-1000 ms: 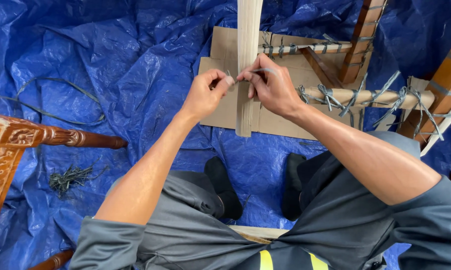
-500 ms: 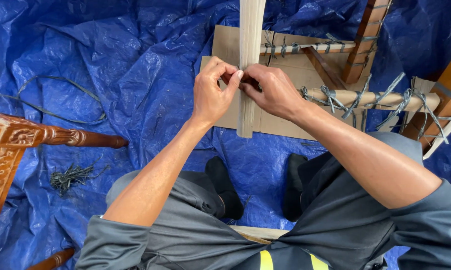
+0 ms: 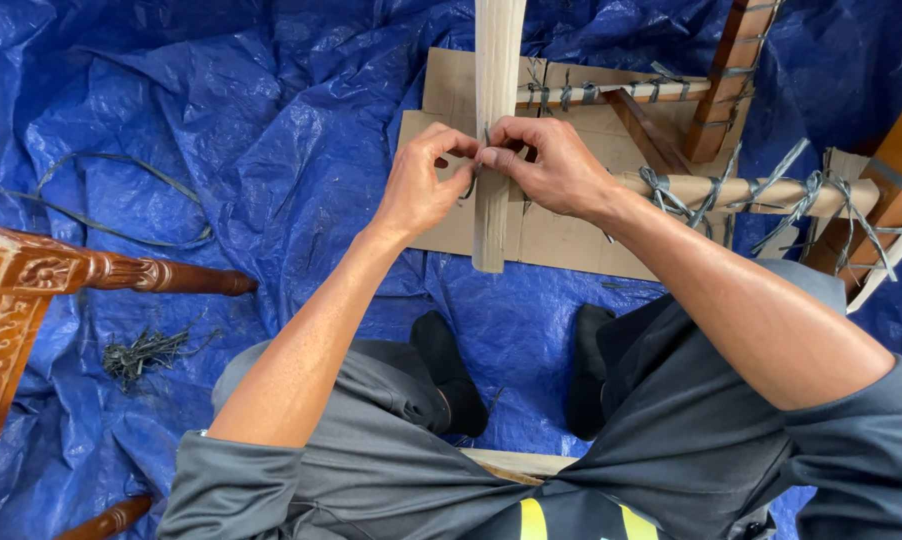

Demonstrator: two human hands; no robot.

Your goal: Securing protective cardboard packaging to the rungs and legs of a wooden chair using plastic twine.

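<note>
1. pale wooden slat (image 3: pixel 495 120) stands upright over the cardboard sheet (image 3: pixel 561 225), its lower end just above the sheet's near edge.
2. left hand (image 3: pixel 421 185) and right hand (image 3: pixel 551 165) meet at the slat; fingers of both closed, pinching a thin grey strap (image 3: pixel 468 185) against it.
3. strap-bound wooden frame (image 3: pixel 771 185) lies to the right, on the cardboard.
4. blue tarpaulin (image 3: pixel 221 100) lies beneath everything.
5. carved chair leg (image 3: pixel 141 272) and a pile of strap scraps (image 3: pixel 146 350) lie at left, well apart.
</note>
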